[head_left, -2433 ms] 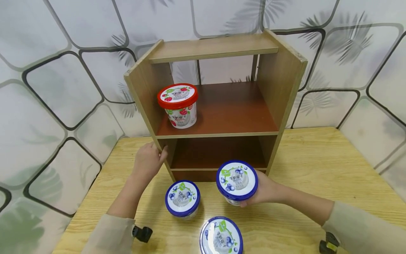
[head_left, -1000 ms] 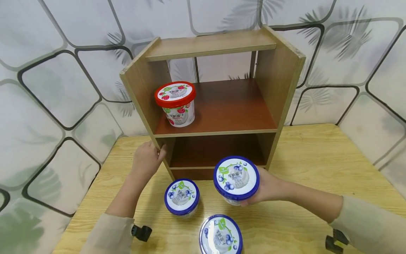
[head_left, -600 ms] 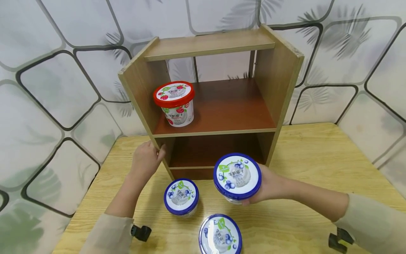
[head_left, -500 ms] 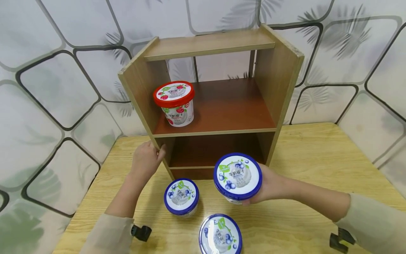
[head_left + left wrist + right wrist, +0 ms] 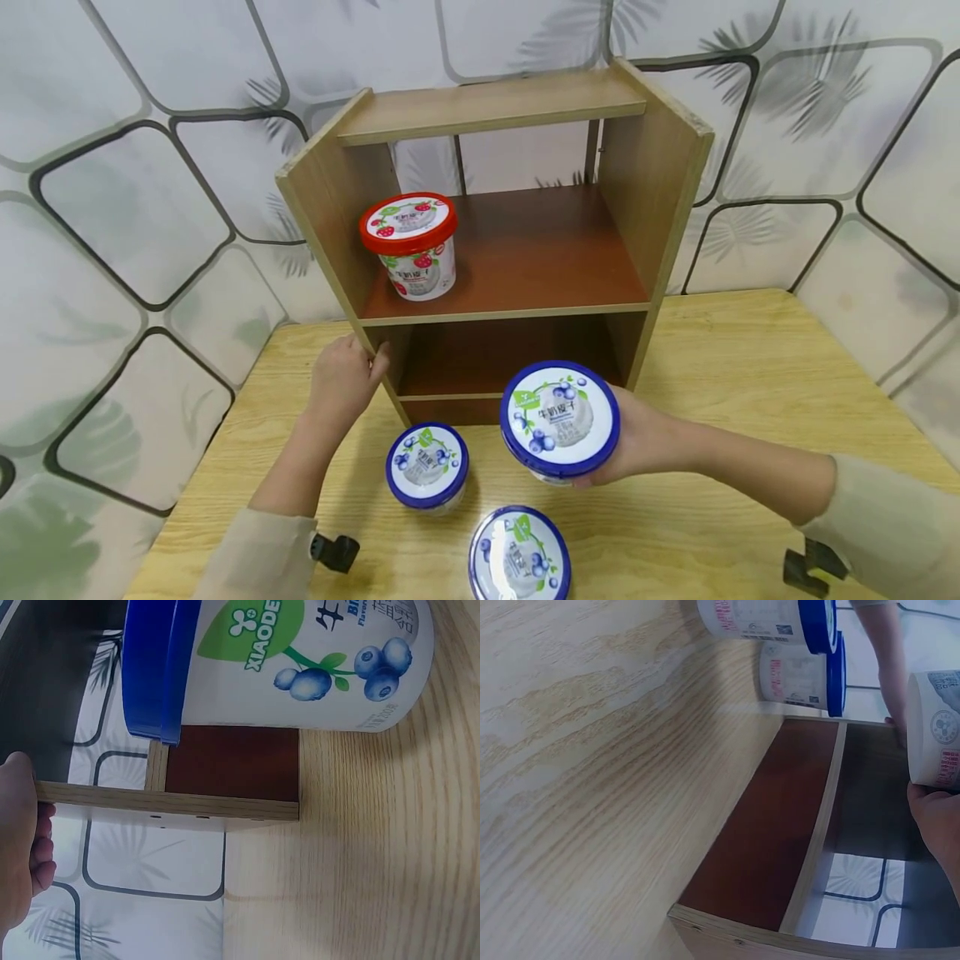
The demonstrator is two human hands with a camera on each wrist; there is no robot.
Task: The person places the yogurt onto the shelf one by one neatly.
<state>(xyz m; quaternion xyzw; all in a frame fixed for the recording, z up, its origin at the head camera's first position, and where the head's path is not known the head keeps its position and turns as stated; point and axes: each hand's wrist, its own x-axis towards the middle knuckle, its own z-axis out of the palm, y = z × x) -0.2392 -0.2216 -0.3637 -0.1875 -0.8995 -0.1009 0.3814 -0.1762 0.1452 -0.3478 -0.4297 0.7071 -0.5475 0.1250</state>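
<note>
My left hand (image 5: pixel 342 379) grips the front edge of the left side panel of a small wooden shelf unit (image 5: pixel 491 315), thumb inside and fingers outside. In the left wrist view the fingers (image 5: pixel 43 859) curl round that panel. My right hand (image 5: pixel 637 437) holds a blue-lidded tub (image 5: pixel 560 417) with blueberries on its lid, raised in front of the lower compartment. The right wrist view shows part of this held tub (image 5: pixel 937 727), with the thumb against its side. On the upper board stands a red-lidded tub (image 5: pixel 411 242) with a strawberry print, by the left wall.
Two more blue-lidded tubs stand on the wooden table (image 5: pixel 757 400): a farther tub (image 5: pixel 427 465) before the unit's left side, and a nearer tub (image 5: pixel 519 557) at the front. A patterned wall (image 5: pixel 172 225) rises behind the unit, which has an open back above.
The right hand has lifted the held tub a little, and it looks larger in the head view. My left hand keeps its grip on the panel. The standing tubs have stayed put.
</note>
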